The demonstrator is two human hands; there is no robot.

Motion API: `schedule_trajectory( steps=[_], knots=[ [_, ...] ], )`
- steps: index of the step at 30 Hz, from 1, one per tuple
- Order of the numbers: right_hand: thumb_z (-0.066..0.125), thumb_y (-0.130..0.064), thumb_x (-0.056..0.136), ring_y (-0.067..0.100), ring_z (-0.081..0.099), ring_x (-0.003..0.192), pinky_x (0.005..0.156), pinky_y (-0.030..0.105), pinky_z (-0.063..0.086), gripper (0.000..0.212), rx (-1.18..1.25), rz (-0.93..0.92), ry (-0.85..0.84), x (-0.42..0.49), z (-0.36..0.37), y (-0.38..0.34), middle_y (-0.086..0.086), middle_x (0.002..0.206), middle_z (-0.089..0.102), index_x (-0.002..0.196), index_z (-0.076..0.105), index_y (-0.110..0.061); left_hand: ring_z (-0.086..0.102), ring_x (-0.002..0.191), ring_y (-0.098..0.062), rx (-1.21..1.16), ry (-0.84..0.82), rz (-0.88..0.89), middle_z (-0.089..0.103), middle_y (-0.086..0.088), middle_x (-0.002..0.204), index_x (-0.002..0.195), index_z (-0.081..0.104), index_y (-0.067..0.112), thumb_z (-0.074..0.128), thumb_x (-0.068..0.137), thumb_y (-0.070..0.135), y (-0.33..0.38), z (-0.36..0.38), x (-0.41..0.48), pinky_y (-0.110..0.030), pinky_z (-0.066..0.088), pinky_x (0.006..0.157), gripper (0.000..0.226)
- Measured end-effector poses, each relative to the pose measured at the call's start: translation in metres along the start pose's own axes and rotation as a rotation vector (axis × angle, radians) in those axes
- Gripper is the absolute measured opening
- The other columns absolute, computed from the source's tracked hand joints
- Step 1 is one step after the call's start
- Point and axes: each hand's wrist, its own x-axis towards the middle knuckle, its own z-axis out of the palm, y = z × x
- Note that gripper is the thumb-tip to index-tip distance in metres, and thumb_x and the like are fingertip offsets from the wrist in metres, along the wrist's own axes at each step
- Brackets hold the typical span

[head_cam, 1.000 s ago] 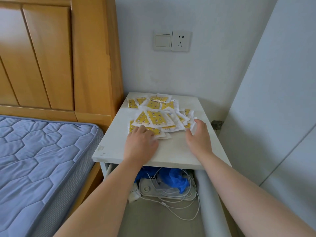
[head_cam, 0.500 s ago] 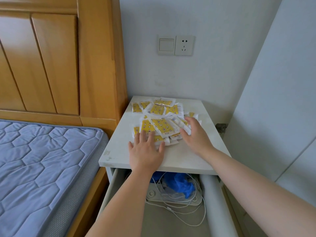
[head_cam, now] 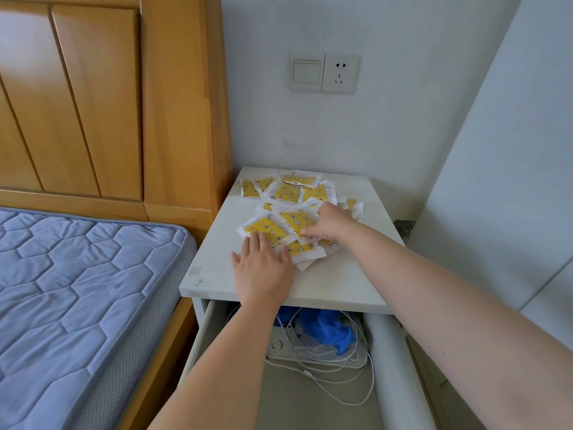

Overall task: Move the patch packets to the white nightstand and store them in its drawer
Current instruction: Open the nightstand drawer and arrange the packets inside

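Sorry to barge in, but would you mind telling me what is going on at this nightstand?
A person is working on the yellow patch packets scattered on top of the white nightstand. The left hand lies flat on the near edge of the pile, fingers straight, while the right hand curls its fingers over packets in the middle, apparently gathering them. The drawer below is pulled open and holds a power strip, white cables and something blue; no packets show in it yet.
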Motion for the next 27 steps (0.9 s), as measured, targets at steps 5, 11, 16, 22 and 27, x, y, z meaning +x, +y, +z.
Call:
schedule_trajectory(
  steps=[5, 11, 16, 22, 27],
  knots=[
    [0.076, -0.029, 0.080, 0.024, 0.058, 0.111, 0.095, 0.031, 0.043, 0.047, 0.148, 0.133, -0.084, 0.000, -0.007, 0.003, 0.005, 0.107, 0.063, 0.112, 0.049, -0.009, 0.022, 0.143, -0.015, -0.096, 0.030, 0.063, 0.034, 0.008, 0.152, 0.144, 0.040, 0.025, 0.027, 0.102, 0.034, -0.005, -0.003, 0.000, -0.040, 0.013, 0.119, 0.045],
    [0.067, -0.016, 0.086, 0.027, 0.059, 0.090, 0.072, 0.032, 0.048, 0.031, 0.615, 0.240, 0.045, -0.003, -0.022, 0.027, 0.012, 0.103, 0.061, 0.111, 0.054, -0.004, 0.031, 0.138, -0.015, -0.155, 0.035, 0.085, 0.041, 0.007, 0.148, 0.132, 0.056, 0.036, 0.042, 0.099, 0.036, -0.008, -0.005, 0.000, -0.033, 0.020, 0.114, 0.035],
    [0.065, -0.015, 0.087, 0.019, 0.051, 0.067, 0.055, 0.028, 0.038, 0.016, 0.922, 0.296, 0.022, -0.014, -0.034, 0.028, 0.008, 0.094, 0.057, 0.100, 0.056, -0.010, 0.035, 0.136, -0.012, -0.254, -0.003, 0.057, 0.046, 0.011, 0.144, 0.125, 0.062, 0.037, 0.051, 0.094, 0.040, -0.006, -0.009, 0.001, -0.032, 0.027, 0.113, 0.032],
    [0.070, -0.017, 0.082, 0.025, 0.063, 0.079, 0.063, 0.029, 0.046, 0.018, 0.661, 0.185, -0.119, -0.031, -0.004, 0.008, 0.010, 0.089, 0.064, 0.095, 0.059, -0.009, 0.048, 0.125, -0.016, -0.413, -0.092, -0.058, 0.054, 0.016, 0.135, 0.141, 0.035, 0.038, 0.066, 0.083, 0.041, -0.003, -0.016, -0.001, -0.040, 0.042, 0.103, 0.066],
    [0.079, -0.023, 0.076, 0.026, 0.060, 0.089, 0.070, 0.033, 0.048, 0.032, 0.456, 0.167, -0.060, -0.031, -0.005, 0.001, 0.009, 0.096, 0.059, 0.084, 0.052, -0.008, 0.047, 0.128, -0.017, -0.528, -0.085, -0.042, 0.052, 0.012, 0.140, 0.149, 0.026, 0.029, 0.050, 0.092, 0.021, -0.003, -0.023, -0.007, -0.036, 0.040, 0.103, 0.062]
  ],
)
